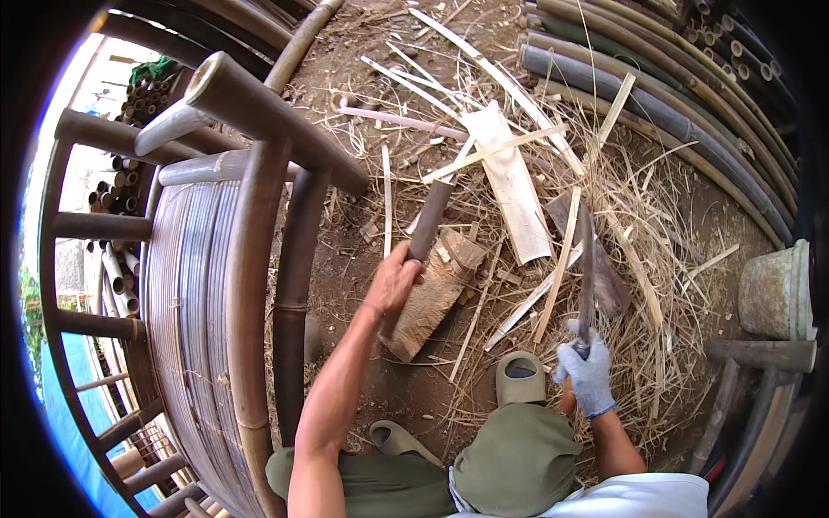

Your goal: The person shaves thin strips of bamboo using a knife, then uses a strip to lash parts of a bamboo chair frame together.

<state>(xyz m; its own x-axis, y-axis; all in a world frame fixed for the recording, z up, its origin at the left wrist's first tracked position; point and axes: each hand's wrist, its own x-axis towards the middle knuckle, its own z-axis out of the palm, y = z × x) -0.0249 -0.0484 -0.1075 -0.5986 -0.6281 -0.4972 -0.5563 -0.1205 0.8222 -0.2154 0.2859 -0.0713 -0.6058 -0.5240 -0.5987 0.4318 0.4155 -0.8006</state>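
My left hand [395,281] is wrapped round a dark length of bamboo [430,220], which slants over a chopped wooden block [445,298] on the ground. In a grey glove, my right hand [589,375] grips the handle of a machete [587,281], its long blade pointing away from me. Beneath the blade lies a dark piece of wood [611,285]. A pale split bamboo piece [511,190] rests beyond the block, with a thin strip [492,153] across it.
Bamboo shavings [656,337] cover the dirt around the blade. To my left stands a bamboo bench [194,285]. Long bamboo poles [639,108] lie at the far right. A worn bucket [775,293] and a wooden stool [760,356] are at the right edge.
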